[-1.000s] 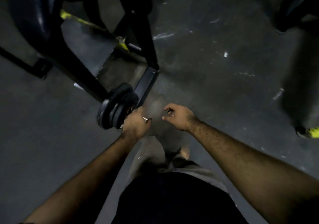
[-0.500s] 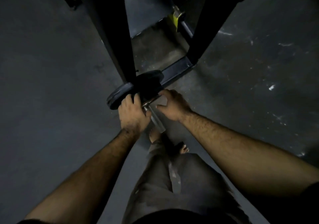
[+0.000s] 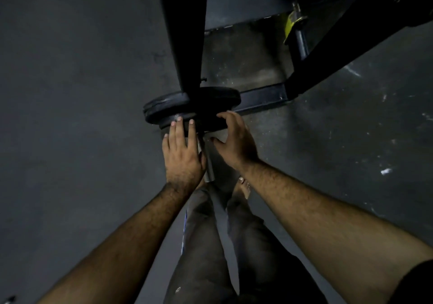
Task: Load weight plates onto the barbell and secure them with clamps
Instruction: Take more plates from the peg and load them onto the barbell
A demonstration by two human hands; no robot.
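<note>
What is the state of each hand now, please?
Left hand: open, fingers flat against the plates, beside the bar end.
Right hand: open, fingers curved on the plates' rim, holding nothing.

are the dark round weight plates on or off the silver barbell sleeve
On: the dark round weight plates sit stacked on the silver barbell sleeve, whose bare end juts out.
</note>
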